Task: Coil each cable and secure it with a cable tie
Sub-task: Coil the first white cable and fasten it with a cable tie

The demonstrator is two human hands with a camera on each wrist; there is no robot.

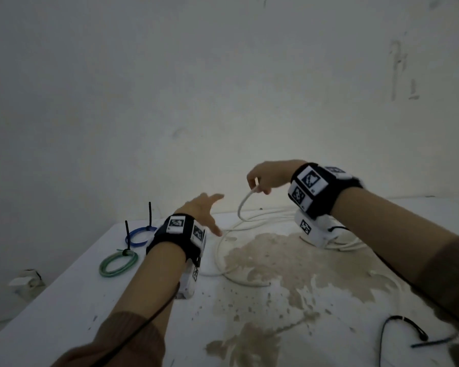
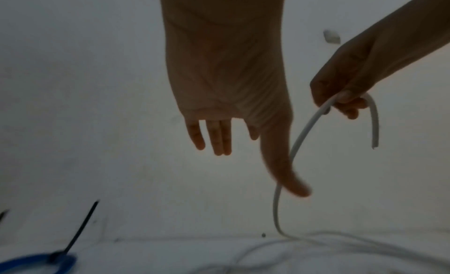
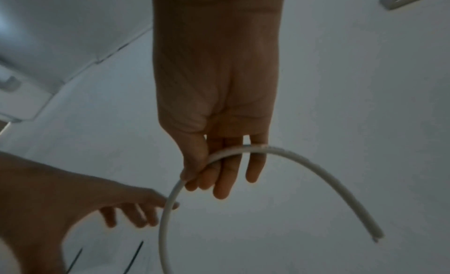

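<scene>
A long white cable (image 1: 243, 203) lies in loose loops on the white table (image 1: 77, 287). My right hand (image 1: 260, 178) is raised above the table's far side and pinches the cable (image 3: 233, 150) near its free end between thumb and fingers; the short end (image 3: 360, 212) curves away past the hand. My left hand (image 1: 207, 210) hovers open, fingers spread, just left of the hanging cable (image 2: 299, 139), its thumb (image 2: 284, 170) close to it. At the far left lie a blue coil (image 1: 138, 235) and a green coil (image 1: 118, 263), each bound with a black tie.
A loose black cable tie (image 1: 400, 327) and a dark strip (image 1: 432, 342) lie near the table's front right. A worn brownish patch (image 1: 281, 260) covers the table's middle. A plain wall (image 1: 223, 88) rises right behind the table. The left edge drops off near the green coil.
</scene>
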